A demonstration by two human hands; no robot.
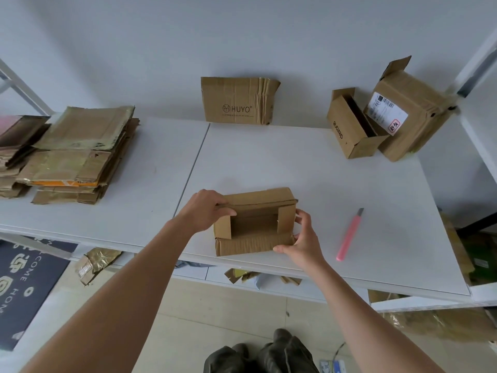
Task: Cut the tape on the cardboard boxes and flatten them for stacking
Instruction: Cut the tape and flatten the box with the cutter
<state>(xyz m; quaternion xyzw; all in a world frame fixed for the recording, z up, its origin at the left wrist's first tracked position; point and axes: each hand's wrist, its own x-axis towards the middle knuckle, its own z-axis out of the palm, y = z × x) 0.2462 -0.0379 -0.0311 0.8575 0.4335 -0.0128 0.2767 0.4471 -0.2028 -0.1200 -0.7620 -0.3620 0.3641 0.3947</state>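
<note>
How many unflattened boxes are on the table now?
3: small brown cardboard box in both hands; open brown "auozso" box and labelled brown box at far right.

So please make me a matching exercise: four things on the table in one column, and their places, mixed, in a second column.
Things:
1. pink utility knife
2. stack of flattened cardboard
3. HUYO cardboard
4. small open box

Places:
A. leaning on the back wall
B. between both hands
C. on the table's left part
D. lying to the right of the right hand

Pairs: 1-D, 2-C, 3-A, 4-B. The left hand grips the box too.
</note>
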